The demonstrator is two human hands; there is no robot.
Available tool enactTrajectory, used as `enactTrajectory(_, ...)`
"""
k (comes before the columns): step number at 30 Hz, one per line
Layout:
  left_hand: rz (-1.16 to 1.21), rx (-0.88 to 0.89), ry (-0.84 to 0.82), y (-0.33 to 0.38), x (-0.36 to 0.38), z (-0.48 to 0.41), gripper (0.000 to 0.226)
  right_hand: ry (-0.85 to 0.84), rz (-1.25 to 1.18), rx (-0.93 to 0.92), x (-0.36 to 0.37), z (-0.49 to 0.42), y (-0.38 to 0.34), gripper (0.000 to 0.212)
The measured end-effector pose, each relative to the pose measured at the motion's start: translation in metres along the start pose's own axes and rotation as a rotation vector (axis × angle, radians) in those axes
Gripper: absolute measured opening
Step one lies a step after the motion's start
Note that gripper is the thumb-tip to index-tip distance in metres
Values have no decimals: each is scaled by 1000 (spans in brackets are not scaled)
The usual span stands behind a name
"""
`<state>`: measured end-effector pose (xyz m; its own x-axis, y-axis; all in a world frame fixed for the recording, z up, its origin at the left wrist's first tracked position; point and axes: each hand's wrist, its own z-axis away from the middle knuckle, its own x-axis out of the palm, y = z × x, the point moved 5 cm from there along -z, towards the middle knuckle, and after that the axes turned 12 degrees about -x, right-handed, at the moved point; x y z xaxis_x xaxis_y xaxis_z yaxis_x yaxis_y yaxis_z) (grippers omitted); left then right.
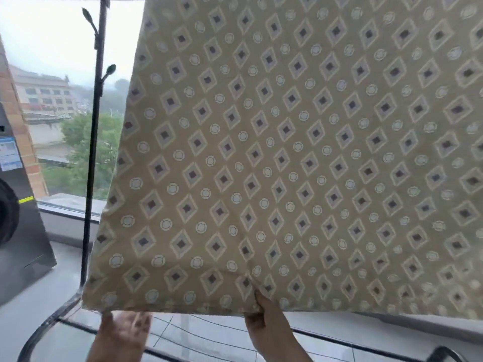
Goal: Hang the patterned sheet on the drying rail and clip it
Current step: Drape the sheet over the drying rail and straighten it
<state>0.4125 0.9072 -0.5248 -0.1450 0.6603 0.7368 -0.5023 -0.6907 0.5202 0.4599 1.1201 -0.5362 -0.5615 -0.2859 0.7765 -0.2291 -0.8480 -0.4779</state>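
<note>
Right hand (pixel 264 318) pinches the bottom edge of the patterned sheet (pixel 287 152) between thumb and fingers, and I think I hold it there to pull the cloth down flat so it dries with no folds. My left hand (pixel 122 331) is blurry, but it looks open with fingers spread just under the left end of that edge, holding nothing, maybe ready to smooth that corner. The sheet hangs wide and straight, just right of the black rack pole (pixel 95 131); its top runs out of view, so I cannot see the rail or any clip.
</note>
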Motion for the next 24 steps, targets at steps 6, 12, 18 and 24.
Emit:
enactTrajectory(6,119,-312,-72,-73,49,-44,18,-8,-11,-59,4,8,-11,35)
enactTrajectory(12,60,-210,-398,-65,65,-58,59,97,-184,-154,-24,-10,-72,8)
enactTrajectory(18,248,-170,-402,-35,63,-72,45,-10,-347,-247,-20,-20,-117,26)
enactTrajectory(24,50,-370,-289,-137,160,-20,44,-147,-271,-228,-19,-1,-133,21)
